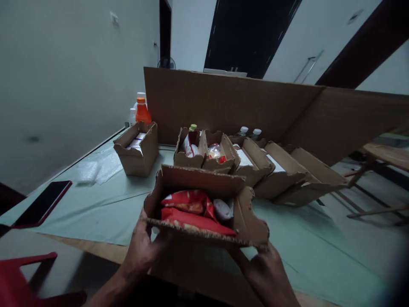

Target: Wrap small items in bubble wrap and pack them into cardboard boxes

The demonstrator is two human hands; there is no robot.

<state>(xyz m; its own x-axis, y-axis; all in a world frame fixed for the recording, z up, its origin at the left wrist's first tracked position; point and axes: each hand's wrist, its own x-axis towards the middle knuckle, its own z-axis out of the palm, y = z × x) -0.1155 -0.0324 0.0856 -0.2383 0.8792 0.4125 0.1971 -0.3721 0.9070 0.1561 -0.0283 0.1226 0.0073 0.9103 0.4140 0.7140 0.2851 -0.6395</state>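
Between my two hands is an open-topped cardboard box (204,177), held near the table's front edge and tipped so that its inside shows. In it lie red snack packets (194,216) and a small pale rounded item (223,209) whose kind I cannot make out. My left hand (145,245) grips the lower left corner, its thumb along the near side. At the lower right corner, my right hand (263,264) holds the box from below, with some fingers hidden under it.
Behind stands a row of cardboard boxes (252,170) with packets and cartons inside. Another box (140,160), an orange bottle (142,111), clear plastic wrap (107,166) and a phone (43,204) are at the left. A tall cardboard panel (223,102) closes off the back; a red stool (19,281) is lower left.
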